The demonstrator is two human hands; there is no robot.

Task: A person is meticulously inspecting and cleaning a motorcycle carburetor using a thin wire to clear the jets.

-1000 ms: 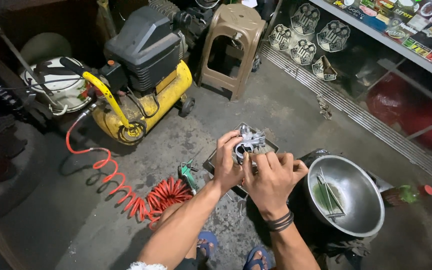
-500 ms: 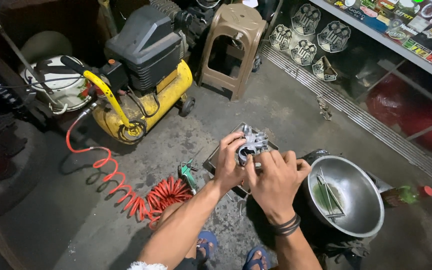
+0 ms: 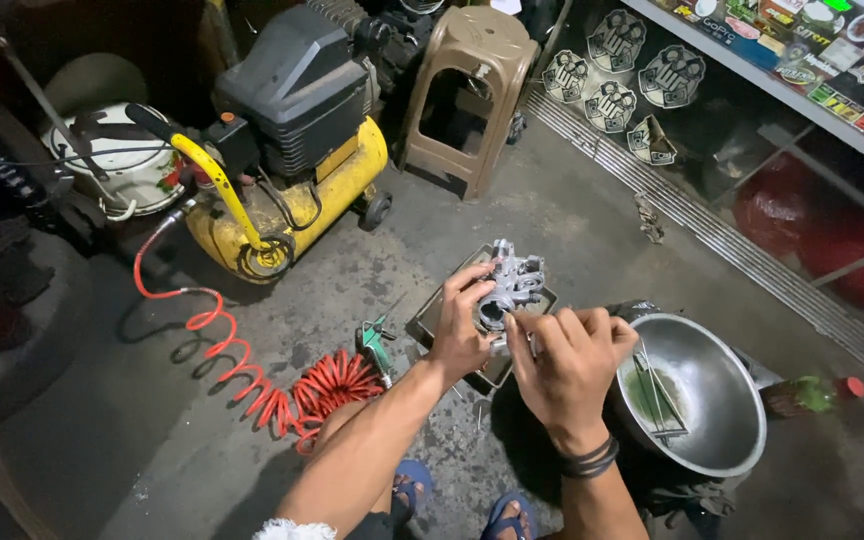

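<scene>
My left hand [image 3: 460,330] grips a grey cast-metal engine part [image 3: 512,283] and holds it above a dark flat tray [image 3: 428,318] on the concrete floor. My right hand [image 3: 567,362] is at the part's lower side, fingers pinched against it; anything held between those fingers is hidden. Dark bands circle my right wrist. My feet in blue sandals [image 3: 504,515] show at the bottom edge.
A steel bowl [image 3: 722,420] with tongs and greenish liquid sits right of my hands. A yellow air compressor [image 3: 297,150], its red coiled hose [image 3: 252,375] and a green air gun [image 3: 377,342] lie left. A brown plastic stool [image 3: 472,90] stands behind; a glass shelf runs along the right.
Both hands and the metal part have stayed together with only small shifts. My right hand has moved slightly lower against the part.
</scene>
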